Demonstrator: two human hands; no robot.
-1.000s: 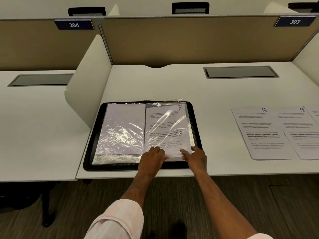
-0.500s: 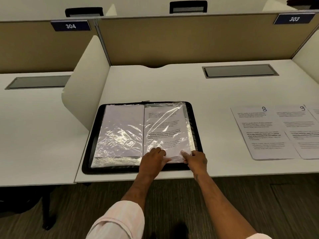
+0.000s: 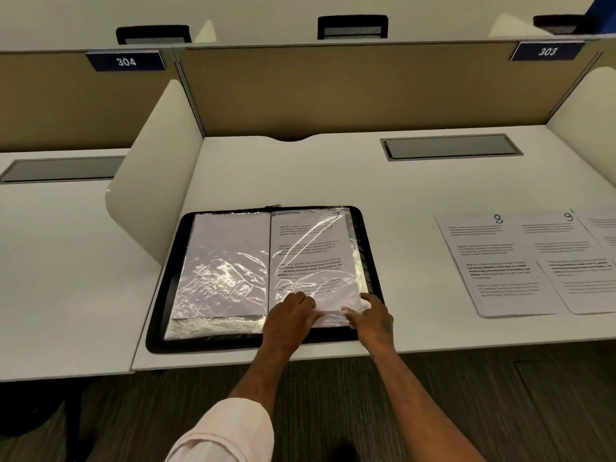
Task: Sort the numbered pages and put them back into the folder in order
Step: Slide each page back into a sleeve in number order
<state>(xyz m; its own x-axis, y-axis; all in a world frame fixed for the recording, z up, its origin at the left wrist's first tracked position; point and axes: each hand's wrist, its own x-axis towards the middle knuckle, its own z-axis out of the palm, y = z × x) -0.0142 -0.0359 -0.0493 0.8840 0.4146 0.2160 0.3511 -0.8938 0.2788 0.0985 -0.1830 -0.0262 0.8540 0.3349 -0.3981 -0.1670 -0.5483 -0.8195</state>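
A black folder [image 3: 164,295] lies open near the desk's front edge, with clear plastic sleeves inside. Page 7 [image 3: 310,248] sits in the right-hand sleeve [image 3: 354,261], its number showing at the top right. The left sleeve holds a blank-faced sheet [image 3: 226,255]. My left hand [image 3: 290,316] grips the bottom edge of page 7 with curled fingers. My right hand [image 3: 372,317] pinches the sleeve's bottom right corner. Page 8 [image 3: 500,261] and page 9 [image 3: 573,261] lie overlapped on the desk to the right. Another sheet [image 3: 605,228] is cut off by the frame.
A white side divider [image 3: 153,168] stands left of the folder and a tan partition [image 3: 333,91] runs along the back. A grey cable hatch [image 3: 450,146] is set into the desk [image 3: 333,175] at the back right. The desk's front edge runs just under my wrists.
Page 7 has shifted a little inside the right sleeve and now lies straighter. Both hands have stayed at its bottom edge.
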